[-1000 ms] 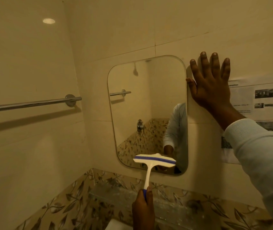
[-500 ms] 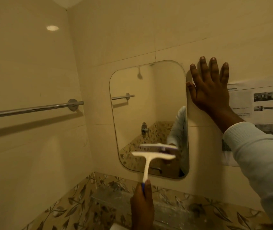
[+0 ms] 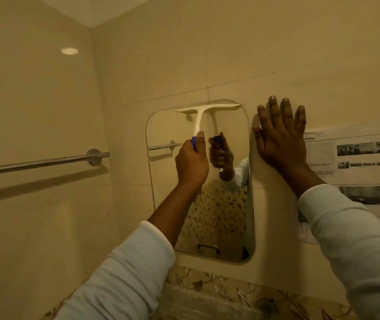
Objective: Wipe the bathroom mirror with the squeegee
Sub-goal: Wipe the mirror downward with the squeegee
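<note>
Left hand [image 3: 191,163] grips squeegee [image 3: 204,116] handle, blade at mirror [image 3: 168,181] top edge, 12 o'clock. Right hand [image 3: 279,139] spread flat on wall at 3 o'clock. Stroke start; next likely needs a steady downward pull.

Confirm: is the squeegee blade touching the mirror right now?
Touching. In the head view the squeegee blade lies against the mirror at its top edge; the handle and its reflection meet there with no gap.
</note>
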`<state>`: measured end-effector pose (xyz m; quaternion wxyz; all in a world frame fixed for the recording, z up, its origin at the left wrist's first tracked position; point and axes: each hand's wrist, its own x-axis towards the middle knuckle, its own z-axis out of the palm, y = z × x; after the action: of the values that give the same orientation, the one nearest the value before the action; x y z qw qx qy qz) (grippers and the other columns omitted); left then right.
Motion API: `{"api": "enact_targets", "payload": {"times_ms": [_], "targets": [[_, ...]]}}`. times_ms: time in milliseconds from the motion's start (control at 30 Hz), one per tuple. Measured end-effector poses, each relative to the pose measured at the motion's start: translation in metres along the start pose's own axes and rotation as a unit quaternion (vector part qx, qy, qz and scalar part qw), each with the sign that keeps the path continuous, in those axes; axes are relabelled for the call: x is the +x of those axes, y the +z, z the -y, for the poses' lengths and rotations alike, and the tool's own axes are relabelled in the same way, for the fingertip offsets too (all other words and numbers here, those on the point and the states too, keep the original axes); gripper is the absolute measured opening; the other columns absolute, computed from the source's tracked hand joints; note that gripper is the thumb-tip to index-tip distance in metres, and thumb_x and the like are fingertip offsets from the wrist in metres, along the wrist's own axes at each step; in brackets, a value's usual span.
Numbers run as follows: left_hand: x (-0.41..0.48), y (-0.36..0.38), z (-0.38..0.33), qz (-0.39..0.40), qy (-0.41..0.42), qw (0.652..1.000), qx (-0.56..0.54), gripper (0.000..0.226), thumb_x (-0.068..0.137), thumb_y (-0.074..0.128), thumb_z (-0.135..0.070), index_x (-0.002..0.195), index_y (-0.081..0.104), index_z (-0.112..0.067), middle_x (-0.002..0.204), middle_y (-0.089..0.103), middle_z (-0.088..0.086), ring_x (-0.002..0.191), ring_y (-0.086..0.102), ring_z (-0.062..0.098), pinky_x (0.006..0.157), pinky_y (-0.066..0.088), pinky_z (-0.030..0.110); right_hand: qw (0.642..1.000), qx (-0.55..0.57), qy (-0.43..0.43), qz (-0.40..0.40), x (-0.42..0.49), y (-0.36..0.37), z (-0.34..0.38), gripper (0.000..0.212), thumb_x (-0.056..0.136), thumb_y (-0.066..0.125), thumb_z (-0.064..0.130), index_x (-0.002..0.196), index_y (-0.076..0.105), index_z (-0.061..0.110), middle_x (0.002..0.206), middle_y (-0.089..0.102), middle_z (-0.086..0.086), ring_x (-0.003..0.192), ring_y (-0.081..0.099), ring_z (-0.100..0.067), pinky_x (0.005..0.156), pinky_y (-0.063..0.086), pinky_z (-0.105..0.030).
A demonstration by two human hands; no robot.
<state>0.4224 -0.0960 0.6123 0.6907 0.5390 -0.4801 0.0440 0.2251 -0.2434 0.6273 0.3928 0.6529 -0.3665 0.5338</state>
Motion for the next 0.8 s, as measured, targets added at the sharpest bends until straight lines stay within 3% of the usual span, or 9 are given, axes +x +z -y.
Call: {"api": "enact_targets", "payload": {"times_ms": [100, 267, 367, 467, 667, 800], "targets": [[-0.003, 0.003, 0.010, 0.001, 0.000, 1.000, 0.015, 0.044, 0.101, 0.040, -0.060, 0.078, 0.052, -0.025, 0.066, 0.053, -0.005, 0.055, 0.049, 0.009, 0.052, 0.039, 0.025, 1.000, -0.001, 0.000, -0.002, 0.000, 0.000, 0.000, 0.065, 0.111, 0.024, 0.050, 0.166, 0.024, 0.017, 0.174, 0.017, -0.017, 0.161, 0.012, -0.041, 0.127, 0.008, -0.066], [-0.039, 0.002, 0.046, 0.022, -0.026, 0.999, 0.006, 0.044, 0.100, 0.042, -0.062, 0.086, 0.057, -0.024, 0.072, 0.064, 0.002, 0.065, 0.067, 0.024, 0.060, 0.060, 0.040, 1.000, 0.001, -0.002, -0.003, 0.000, -0.001, 0.000, 0.064, 0.111, 0.025, 0.048, 0.166, 0.024, 0.016, 0.174, 0.017, -0.017, 0.161, 0.013, -0.042, 0.127, 0.008, -0.067], [-0.071, -0.003, 0.077, 0.021, -0.026, 0.999, 0.018, 0.042, 0.100, 0.042, -0.061, 0.090, 0.061, -0.025, 0.073, 0.067, 0.001, 0.061, 0.065, 0.013, 0.054, 0.055, 0.031, 1.000, 0.006, -0.001, -0.002, 0.000, -0.001, 0.000, 0.064, 0.111, 0.025, 0.049, 0.166, 0.024, 0.016, 0.175, 0.017, -0.017, 0.161, 0.013, -0.042, 0.127, 0.008, -0.067], [-0.111, -0.008, 0.111, 0.025, -0.043, 0.999, 0.016, 0.041, 0.099, 0.043, -0.059, 0.088, 0.061, -0.025, 0.064, 0.059, -0.004, 0.052, 0.056, 0.002, 0.047, 0.044, 0.018, 1.000, 0.008, 0.002, -0.001, 0.000, -0.001, 0.000, 0.064, 0.111, 0.025, 0.049, 0.166, 0.024, 0.016, 0.175, 0.016, -0.017, 0.161, 0.012, -0.043, 0.127, 0.009, -0.067], [-0.197, -0.016, 0.171, 0.068, -0.113, 0.989, 0.060, 0.045, 0.091, 0.040, -0.068, 0.079, 0.058, -0.028, 0.057, 0.057, -0.003, 0.048, 0.055, 0.004, 0.042, 0.038, 0.017, 1.000, 0.006, 0.003, 0.001, -0.001, 0.001, 0.000, 0.064, 0.111, 0.027, 0.049, 0.166, 0.021, 0.017, 0.175, 0.014, -0.016, 0.161, 0.010, -0.042, 0.127, 0.008, -0.067], [-0.236, -0.017, 0.201, 0.096, -0.175, 0.974, 0.107, 0.039, 0.092, 0.043, -0.064, 0.082, 0.059, -0.029, 0.065, 0.062, -0.002, 0.061, 0.062, 0.005, 0.051, 0.045, 0.016, 1.000, 0.007, 0.002, 0.000, -0.001, 0.001, 0.000, 0.064, 0.111, 0.027, 0.050, 0.166, 0.022, 0.017, 0.175, 0.014, -0.016, 0.161, 0.011, -0.042, 0.127, 0.007, -0.067]]}}
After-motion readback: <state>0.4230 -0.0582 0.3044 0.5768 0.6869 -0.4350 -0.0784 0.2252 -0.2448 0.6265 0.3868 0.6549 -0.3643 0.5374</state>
